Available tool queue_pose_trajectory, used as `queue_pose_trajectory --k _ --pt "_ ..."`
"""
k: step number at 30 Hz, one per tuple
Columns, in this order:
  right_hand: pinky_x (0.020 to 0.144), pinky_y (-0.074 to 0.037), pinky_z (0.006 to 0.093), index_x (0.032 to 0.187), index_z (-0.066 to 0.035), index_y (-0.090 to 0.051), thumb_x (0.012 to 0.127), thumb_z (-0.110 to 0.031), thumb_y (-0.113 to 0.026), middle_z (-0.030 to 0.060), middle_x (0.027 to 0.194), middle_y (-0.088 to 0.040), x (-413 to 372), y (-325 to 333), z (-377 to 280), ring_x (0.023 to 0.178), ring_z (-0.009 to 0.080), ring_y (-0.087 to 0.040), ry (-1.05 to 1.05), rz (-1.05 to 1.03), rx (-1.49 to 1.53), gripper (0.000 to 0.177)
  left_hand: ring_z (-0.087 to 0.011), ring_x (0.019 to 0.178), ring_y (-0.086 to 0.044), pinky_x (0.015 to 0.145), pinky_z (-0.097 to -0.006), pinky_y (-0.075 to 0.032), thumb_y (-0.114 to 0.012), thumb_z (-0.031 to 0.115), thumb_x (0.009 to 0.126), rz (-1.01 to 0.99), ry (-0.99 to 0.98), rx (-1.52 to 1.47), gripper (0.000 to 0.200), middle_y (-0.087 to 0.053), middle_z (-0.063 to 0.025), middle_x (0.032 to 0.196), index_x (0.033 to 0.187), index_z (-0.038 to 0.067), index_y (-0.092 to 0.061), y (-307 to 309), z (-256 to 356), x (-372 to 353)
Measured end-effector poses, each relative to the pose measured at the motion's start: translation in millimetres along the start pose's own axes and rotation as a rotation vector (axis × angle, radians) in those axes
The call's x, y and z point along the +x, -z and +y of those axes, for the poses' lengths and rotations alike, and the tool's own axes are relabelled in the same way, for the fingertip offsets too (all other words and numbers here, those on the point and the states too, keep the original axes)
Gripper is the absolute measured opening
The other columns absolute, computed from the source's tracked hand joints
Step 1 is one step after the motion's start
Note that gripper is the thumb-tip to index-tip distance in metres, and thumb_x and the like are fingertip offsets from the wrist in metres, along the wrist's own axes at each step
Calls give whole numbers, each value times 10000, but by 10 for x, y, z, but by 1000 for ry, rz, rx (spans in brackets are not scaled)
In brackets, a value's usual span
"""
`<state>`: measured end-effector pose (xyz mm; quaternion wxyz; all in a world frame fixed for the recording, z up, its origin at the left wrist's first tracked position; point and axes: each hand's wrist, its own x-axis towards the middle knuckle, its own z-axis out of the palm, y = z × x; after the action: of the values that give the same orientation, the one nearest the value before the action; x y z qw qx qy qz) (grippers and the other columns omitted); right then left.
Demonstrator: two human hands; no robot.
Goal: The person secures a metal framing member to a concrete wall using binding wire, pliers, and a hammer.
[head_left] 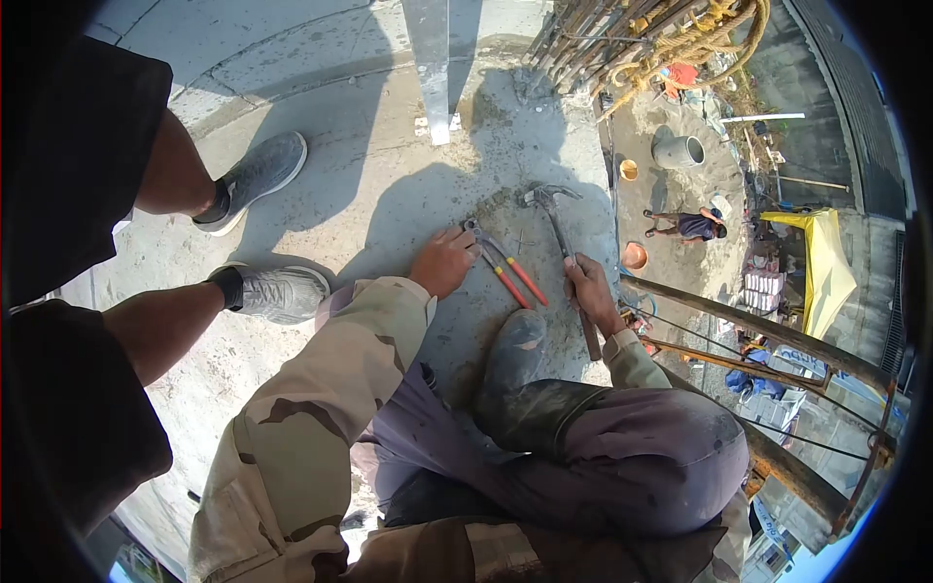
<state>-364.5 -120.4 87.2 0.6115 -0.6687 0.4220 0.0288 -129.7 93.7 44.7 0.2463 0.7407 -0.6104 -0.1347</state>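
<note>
My right hand (593, 291) grips the handle of a claw hammer (559, 225), its metal head resting at or just above the concrete. My left hand (447, 262) is down by the concrete with its fingers curled together. Its fingertips are beside the head of a pair of pincers (507, 264) with red and yellow handles. Whatever may be between those fingers is hidden. A thin nail-like piece (520, 239) shows between the pincers and the hammer. My boot (515, 350) stands just below the pincer handles.
A metal post (430, 73) rises from the slab ahead. Another person's shoes (282, 291) are close on the left. The slab edge drops off on the right, with rusty poles (758, 316) alongside and a person (695, 225) far below. Rope (695, 49) lies over bundled rods.
</note>
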Motion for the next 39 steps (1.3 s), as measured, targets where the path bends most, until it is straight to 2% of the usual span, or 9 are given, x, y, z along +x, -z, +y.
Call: queue_pose_trajectory --k 5,9,14,18,22,31,37,38,39 --pt "426 -346 296 826 -76 -555 1064 -358 -551 33 587 -535 0 5 0 443 113 -446 -57 -28 68 369 -313 1052 -617 894 -464 -491 -657 41 838 61 26 95 106 -642 -86 1004 940 62 -672 149 75 74" --pt "417 -342 295 839 -79 -555 1069 -356 -544 29 585 -530 12 20 18 438 114 -449 -55 -33 74 360 -217 808 -685 729 -344 -534 -718 -5 886 582 667 -492 212 -735 -103 885 1098 1 -708 521 -263 380" --pt "411 -343 291 854 -81 -553 1070 -344 -548 26 585 -527 -39 -10 -103 432 112 -452 -98 -24 65 341 -81 778 -615 731 -237 -502 -720 31 936 1003 663 -989 217 -718 -30 874 1148 -9 -743 575 -1174 884" --pt "397 -349 287 860 -78 -547 1071 -342 -551 27 583 -526 -21 5 -207 413 110 -447 -147 -37 44 338 -139 807 -672 786 -286 -534 -765 49 890 901 578 -676 259 -779 -94 943 1149 54 -769 622 -1334 1159" --pt "380 -354 285 870 -78 -543 1071 -367 -545 32 579 -525 41 57 -119 397 110 -444 -173 -48 57 352 -331 883 -742 792 -369 -562 -779 136 879 831 637 -365 225 -770 -164 974 1098 81 -788 419 -1569 1228" --pt "454 -391 305 907 -44 -541 1045 -284 -582 46 591 -545 -20 15 -352 475 131 -502 -85 -24 -220 280 -381 904 -714 785 -447 -561 -774 183 865 874 429 -211 189 -748 -165 989 1034 97 -776 312 -1654 1182" --pt "566 -439 398 1041 19 -525 999 -168 -610 152 659 -579 -66 -24 -1958 591 252 -591 134 -344 -687 210 -389 910 -708 803 -450 -558 -773 196 846 804 504 -118 254 -735 -170 1033 1076 91 -752 279 -1649 1156" --pt "541 -426 337 1008 -15 -533 1012 -184 -589 64 643 -576 -13 -86 -2157 548 154 -525 291 -381 -740 178 -390 910 -707 805 -448 -557 -767 191 846 790 503 -98 257 -735 -167 1030 1083 94 -747 264 -1679 1165" --pt "567 -451 372 1030 -1 -542 1012 -183 -600 102 656 -595 37 -168 -2366 559 218 -565 333 -414 -793 192 -390 910 -707 805 -448 -557 -767 191 846 788 501 -103 257 -735 -167 1030 1083 95 -747 292 -1671 1166"
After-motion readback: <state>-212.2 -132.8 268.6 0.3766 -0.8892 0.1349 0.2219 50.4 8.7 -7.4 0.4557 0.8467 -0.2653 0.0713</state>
